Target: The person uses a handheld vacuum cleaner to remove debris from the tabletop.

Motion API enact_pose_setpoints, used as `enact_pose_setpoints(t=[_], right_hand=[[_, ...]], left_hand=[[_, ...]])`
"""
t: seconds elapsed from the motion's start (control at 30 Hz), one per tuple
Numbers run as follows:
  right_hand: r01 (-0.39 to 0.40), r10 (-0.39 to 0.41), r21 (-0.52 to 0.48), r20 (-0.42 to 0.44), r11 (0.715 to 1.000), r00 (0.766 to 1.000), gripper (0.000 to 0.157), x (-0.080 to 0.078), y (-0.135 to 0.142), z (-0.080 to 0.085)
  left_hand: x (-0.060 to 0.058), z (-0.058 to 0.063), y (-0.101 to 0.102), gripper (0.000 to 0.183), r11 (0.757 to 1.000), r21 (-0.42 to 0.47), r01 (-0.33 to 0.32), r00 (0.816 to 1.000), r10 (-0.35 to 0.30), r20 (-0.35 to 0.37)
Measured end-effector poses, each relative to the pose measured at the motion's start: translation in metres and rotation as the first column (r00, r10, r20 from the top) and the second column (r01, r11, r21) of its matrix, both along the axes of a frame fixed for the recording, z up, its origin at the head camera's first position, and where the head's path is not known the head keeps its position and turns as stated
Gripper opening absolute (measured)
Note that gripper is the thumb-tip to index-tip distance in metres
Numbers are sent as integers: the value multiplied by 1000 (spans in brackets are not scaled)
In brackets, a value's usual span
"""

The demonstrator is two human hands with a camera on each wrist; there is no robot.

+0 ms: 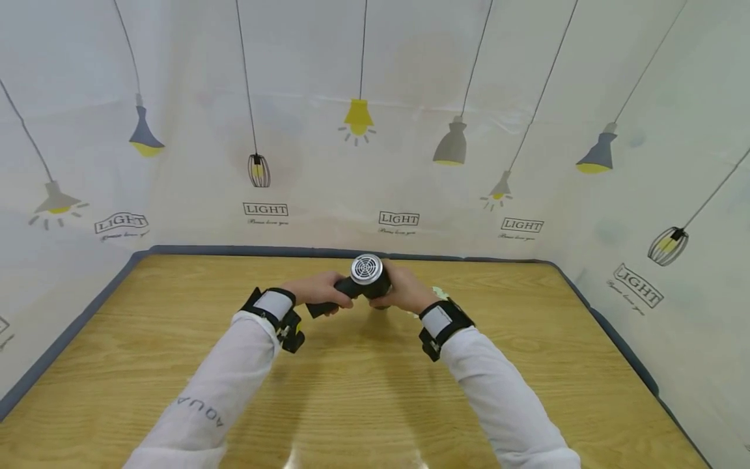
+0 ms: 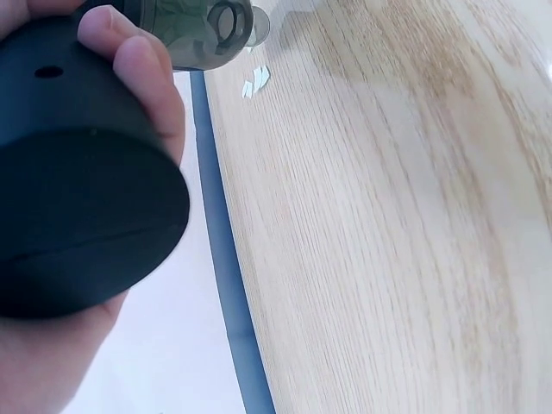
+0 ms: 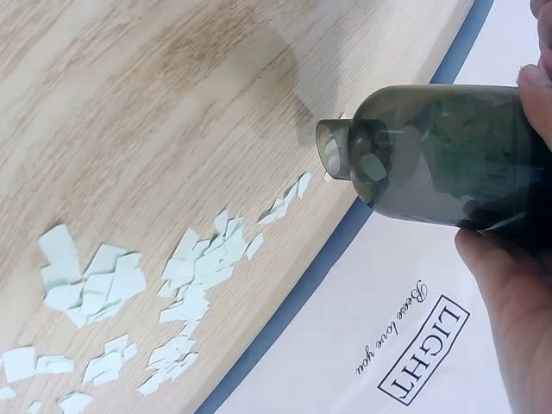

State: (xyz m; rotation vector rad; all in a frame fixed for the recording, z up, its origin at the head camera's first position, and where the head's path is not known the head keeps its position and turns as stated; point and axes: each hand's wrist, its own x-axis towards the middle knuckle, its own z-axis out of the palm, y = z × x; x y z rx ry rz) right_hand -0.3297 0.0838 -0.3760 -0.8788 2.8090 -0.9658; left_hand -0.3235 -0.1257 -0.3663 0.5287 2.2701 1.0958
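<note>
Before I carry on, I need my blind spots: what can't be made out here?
Right wrist: how much lies inside the smoky, translucent cylindrical canister; its dark tint blurs the contents.
Right wrist: how far the small, pale green paper scraps spread; the left and bottom edges cut them off.
Head: most of those scraps; the right hand and black wrist strap cover them.
Left wrist: the full width of the round black handle; the left edge crops it.

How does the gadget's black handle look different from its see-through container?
The handle is solid black; the container is smoky and see-through, with a pale piece visible inside. The handle ends in a broad, flat face; the container narrows to a nozzle. Both belong to one gadget.
</note>
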Motion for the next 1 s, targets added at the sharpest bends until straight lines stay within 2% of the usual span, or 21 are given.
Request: enact_pose_setpoints(t=[0.17,0.37,0.77,1.0], right_hand=[[-1,2,-40,21,999,1000,76,0,-5,0],[-18,17,-56,-3,998,1000,76,-1,-10,-3],[-41,43,-64,28,997,999,74,-2,-14,-4],[-29,31,-59,36,998,999,74,-3,-15,-2]], left_hand=[[3,5,-4,44,1000,-21,-7,1000,6,-3],[5,9,-10,44,999,-38,-8,1000,7,-18],[6,7,-12,43,998,-51,-24,999,23,-23],[6,8,-12,36,999,-40,-29,999,28,-28]])
